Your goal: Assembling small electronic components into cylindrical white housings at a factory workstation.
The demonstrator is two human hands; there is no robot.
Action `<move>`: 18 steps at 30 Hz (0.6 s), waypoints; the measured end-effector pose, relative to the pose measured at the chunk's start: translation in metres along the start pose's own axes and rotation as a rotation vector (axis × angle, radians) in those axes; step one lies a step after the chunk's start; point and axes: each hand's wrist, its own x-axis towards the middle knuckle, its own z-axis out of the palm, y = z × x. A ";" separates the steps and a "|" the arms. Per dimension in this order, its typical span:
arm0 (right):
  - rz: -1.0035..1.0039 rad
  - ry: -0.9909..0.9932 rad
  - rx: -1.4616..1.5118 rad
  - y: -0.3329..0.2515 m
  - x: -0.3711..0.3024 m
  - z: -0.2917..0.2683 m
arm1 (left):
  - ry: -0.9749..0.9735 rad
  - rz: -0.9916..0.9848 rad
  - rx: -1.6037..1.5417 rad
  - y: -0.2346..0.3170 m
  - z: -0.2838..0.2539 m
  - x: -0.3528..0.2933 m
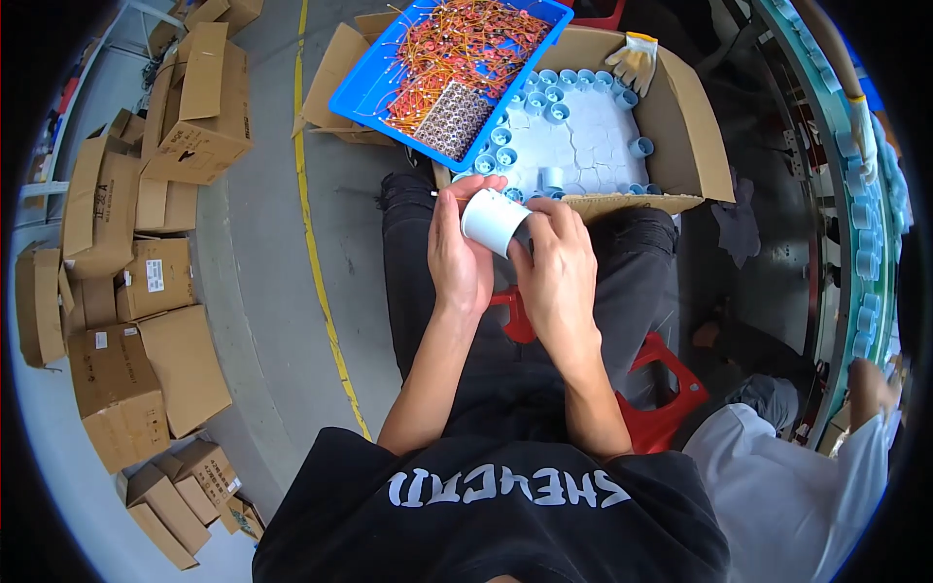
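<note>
A pale blue plastic cup (493, 222) lies tilted between my hands, above my lap. My left hand (460, 260) is wrapped under and round its closed end, and a thin orange wire crosses by those fingers. The fingers of my right hand (561, 275) are bent at the cup's open end, partly inside it; whether they pinch something there is hidden. Just beyond my hands, a blue tray (362, 89) holds a tangle of orange-red wires with small parts (466, 49) and a block of round metal pieces (453, 119).
Under the tray's right side, an open cardboard box (702, 136) holds several similar cups (557, 113) on white sheeting; a glove (637, 62) hangs over its far edge. Red stools (671, 394) stand below. At right, a co-worker's sleeve (768, 486) borders a line of cups (867, 262). Cartons (117, 389) are stacked left.
</note>
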 end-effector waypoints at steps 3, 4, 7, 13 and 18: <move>0.014 0.039 0.073 -0.001 0.000 0.004 | 0.011 -0.008 -0.005 -0.001 0.002 -0.001; 0.016 0.041 0.073 -0.001 0.000 0.005 | 0.012 -0.015 -0.016 -0.001 0.001 -0.001; 0.038 0.128 0.179 0.000 -0.001 0.007 | 0.014 -0.031 -0.038 -0.002 0.001 -0.001; 0.041 0.156 0.207 0.002 -0.002 0.004 | -0.030 -0.046 -0.018 0.002 0.001 -0.001; 0.032 0.182 0.222 0.003 -0.004 0.008 | -0.045 -0.029 0.002 0.001 0.000 -0.001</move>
